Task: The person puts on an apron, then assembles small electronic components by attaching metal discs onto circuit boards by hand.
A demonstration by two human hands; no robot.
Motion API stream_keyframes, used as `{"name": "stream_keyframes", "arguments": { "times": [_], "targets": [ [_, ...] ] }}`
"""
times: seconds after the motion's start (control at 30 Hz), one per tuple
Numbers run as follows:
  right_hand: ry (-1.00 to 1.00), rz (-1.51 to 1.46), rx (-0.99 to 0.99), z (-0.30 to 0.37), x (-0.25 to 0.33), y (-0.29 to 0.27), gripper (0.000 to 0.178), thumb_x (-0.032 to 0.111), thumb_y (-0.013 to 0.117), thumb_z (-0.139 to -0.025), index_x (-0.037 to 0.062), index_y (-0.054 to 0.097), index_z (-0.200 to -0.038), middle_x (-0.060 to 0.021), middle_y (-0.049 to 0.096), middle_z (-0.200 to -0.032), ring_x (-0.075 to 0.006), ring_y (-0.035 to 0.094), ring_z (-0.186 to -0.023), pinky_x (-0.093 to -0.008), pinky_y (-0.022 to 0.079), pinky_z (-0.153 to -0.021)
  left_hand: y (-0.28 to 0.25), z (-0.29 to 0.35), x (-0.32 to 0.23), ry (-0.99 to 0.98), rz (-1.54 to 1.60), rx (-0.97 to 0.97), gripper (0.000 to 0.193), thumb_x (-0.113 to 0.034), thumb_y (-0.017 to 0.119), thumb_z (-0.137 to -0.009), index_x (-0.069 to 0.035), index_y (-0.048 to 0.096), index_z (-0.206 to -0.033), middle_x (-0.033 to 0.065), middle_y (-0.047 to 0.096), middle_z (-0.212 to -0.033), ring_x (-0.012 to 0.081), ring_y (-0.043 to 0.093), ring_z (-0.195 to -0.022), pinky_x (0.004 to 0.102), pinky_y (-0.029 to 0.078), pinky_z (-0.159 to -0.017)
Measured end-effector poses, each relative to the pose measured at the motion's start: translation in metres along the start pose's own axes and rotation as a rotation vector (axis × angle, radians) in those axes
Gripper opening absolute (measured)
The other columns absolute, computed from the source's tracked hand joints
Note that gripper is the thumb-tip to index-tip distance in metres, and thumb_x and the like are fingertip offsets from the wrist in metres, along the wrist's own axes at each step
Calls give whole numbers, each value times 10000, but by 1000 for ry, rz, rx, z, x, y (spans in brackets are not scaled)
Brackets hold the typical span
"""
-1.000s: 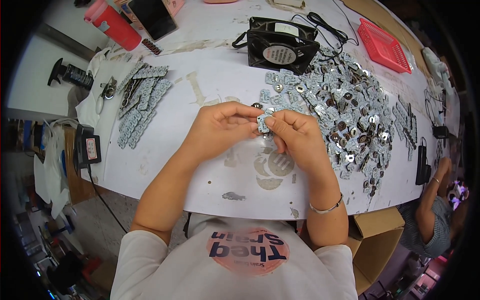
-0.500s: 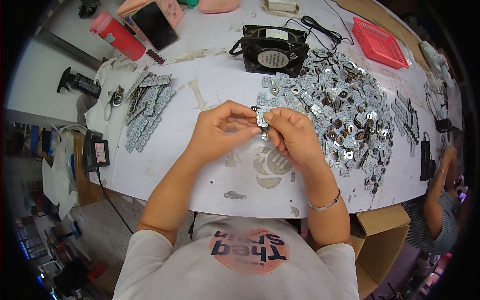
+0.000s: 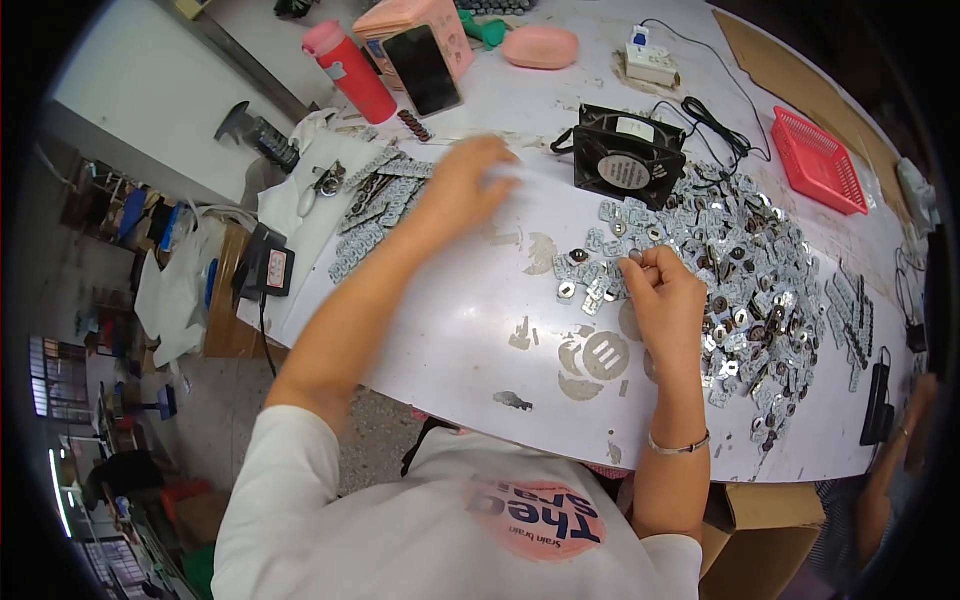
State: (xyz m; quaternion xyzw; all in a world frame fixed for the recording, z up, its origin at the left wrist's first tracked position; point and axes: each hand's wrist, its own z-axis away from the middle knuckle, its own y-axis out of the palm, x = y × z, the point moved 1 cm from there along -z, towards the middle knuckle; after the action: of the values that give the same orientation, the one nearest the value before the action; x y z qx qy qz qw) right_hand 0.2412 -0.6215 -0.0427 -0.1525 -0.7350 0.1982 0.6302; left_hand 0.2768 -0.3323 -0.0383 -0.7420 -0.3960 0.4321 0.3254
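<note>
My left hand [image 3: 468,195], slightly blurred, is raised over the table beside a stack of grey-white strips of joined small pieces [image 3: 378,215]. Its thumb and fingers are apart with nothing visible between them. At the near-left edge of a large heap of small metallic pieces [image 3: 765,310], my right hand [image 3: 668,295] pinches a small dark round disc [image 3: 636,256] between thumb and forefinger. Several loose pieces [image 3: 592,300] lie just left of that hand, some pale and flat, some with dark round centres.
A black fan [image 3: 628,165] stands behind the heap, with a red basket [image 3: 815,160] to its right. At the back left are a red bottle [image 3: 355,80] and a propped phone [image 3: 422,70]. More strips [image 3: 850,320] lie far right; a person's arm [image 3: 890,470] shows beyond.
My hands have parted from the small pale piece they held together. The left has moved up and left toward the strips; the right has moved to the heap's edge. The view has shifted.
</note>
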Motion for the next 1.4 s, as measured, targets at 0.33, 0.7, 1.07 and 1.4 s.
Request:
{"name": "stream_keyframes", "arguments": {
  "times": [0.33,0.7,1.07,1.4],
  "targets": [
    [-123,48,24,6,9,9,156,156,682,-880,9,644,-843,-128,631,-618,-231,583,-499,-319,440,-500,-26,-7,93,-506,-406,348,612,-584,405,-955,-130,582,-1326,105,446,-1476,281,393,-1375,586,200,-1112],
    [-115,30,88,8,17,17,154,147,682,-885,0,650,-855,-108,628,-608,-149,559,-491,-286,438,-495,-71,-2,118,-500,-315,9,334,-414,621,-886,-155,682,-1088,89,684,-1119,264,582,-1165,581,291,-1028],
    [-114,7,128,8,8,25,145,132,686,-884,-6,647,-861,-100,621,-608,-126,543,-495,-272,432,-487,-62,-17,219,-764,-342,83,297,-217,715,-765,-160,693,-1056,115,684,-1127,279,644,-1059,524,353,-997],
    [-33,-128,180,12,11,23,130,117,686,-893,-9,654,-903,-27,616,-629,-40,506,-534,-219,411,-498,-54,15,33,-223,356,-227,416,-13,704,-725,-55,626,-1131,117,628,-1136,249,628,-1007,324,540,-802]
  ]
}}
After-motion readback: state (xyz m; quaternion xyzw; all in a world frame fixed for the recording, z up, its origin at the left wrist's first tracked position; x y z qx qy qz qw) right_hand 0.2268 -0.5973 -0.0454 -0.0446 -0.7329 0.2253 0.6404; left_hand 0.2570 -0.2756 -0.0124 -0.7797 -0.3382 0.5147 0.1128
